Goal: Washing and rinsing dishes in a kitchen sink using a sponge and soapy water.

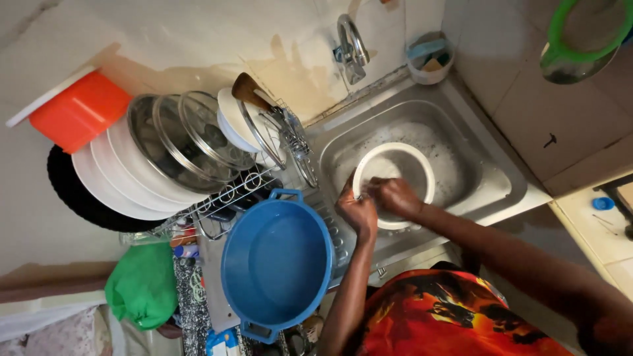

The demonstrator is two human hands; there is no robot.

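Note:
A white round bowl (403, 158) sits tilted in the steel sink (488, 165), above soapy water. My left hand (356, 209) grips the bowl's near left rim. My right hand (395, 196) is closed and pressed inside the bowl near that same rim; whether it holds a sponge is hidden. Both forearms reach in from the lower right.
A blue basin (277, 260) with handles stands left of the sink. A wire dish rack (231, 194) holds white plates (112, 175), glass lids (191, 138) and a wooden spoon (247, 89). An orange tub (79, 109), green cloth (144, 287), tap (351, 46) and green strainer (583, 39) surround.

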